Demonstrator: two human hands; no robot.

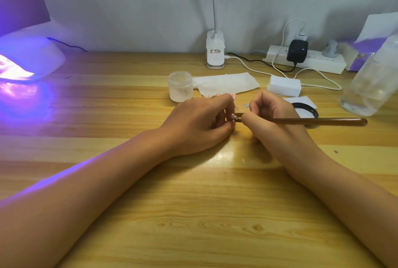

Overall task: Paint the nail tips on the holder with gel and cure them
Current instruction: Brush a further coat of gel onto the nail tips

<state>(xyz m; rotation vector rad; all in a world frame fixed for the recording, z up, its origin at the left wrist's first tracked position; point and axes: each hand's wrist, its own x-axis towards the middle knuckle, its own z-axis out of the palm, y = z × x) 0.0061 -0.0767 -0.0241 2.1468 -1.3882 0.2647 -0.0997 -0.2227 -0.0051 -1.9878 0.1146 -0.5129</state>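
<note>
Painting step, by the look of it. Gripping a brown brush (323,121) in the right hand (277,121), fingers curled round its front end, handle pointing right. Touching the bristle end to a small pink nail tip (233,115) in the gap between the two hands. Steadying the holder (239,113) with the left hand (200,123), fingers curled down over it and pinching it. Hiding most of it that way, perhaps showing only a thin strip just above the brush end. Showing three more pink tips (217,95) just past the far side of the left knuckles. Resting both forearms on the tabletop (193,213), near a frosted jar (181,86). Working with the curing lamp (28,58) glowing violet at the far left, well apart from the hands.

Judging the next move: finishing an even coat, then carrying the holder level to the lamp without brushing the wet gel.
</note>
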